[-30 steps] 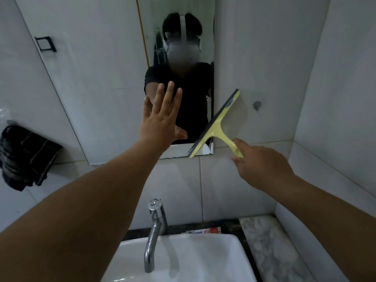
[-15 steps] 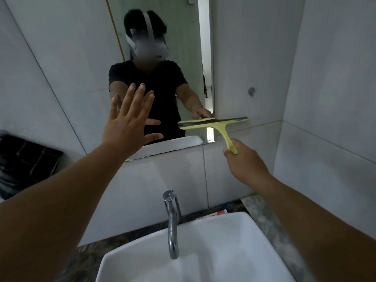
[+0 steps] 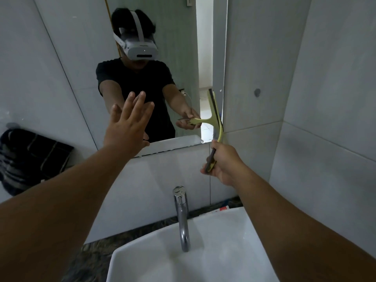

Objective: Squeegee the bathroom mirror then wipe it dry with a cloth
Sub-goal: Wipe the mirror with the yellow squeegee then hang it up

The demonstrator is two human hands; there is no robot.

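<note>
The bathroom mirror [image 3: 81,64] hangs on the white tiled wall above the sink and reflects me. My left hand [image 3: 128,127] is spread flat with its fingers apart, near or on the mirror's lower part, and holds nothing. My right hand [image 3: 222,163] grips the yellow squeegee [image 3: 212,159] at the mirror's lower right corner. The squeegee's black rubber blade stands nearly upright along the mirror's right edge, and its reflection shows beside it. A dark striped cloth [image 3: 34,159] hangs on the wall at the left, apart from both hands.
A white basin [image 3: 213,257] with a chrome tap [image 3: 181,216] sits directly below the mirror, on a dark stone counter [image 3: 97,249]. A tiled side wall [image 3: 325,139] closes in on the right. A small red and white packet [image 3: 222,209] lies behind the basin.
My right hand has dropped and turned the squeegee from lying level to standing nearly upright at the mirror's right edge. My left hand stays spread at the mirror. The view has shifted.
</note>
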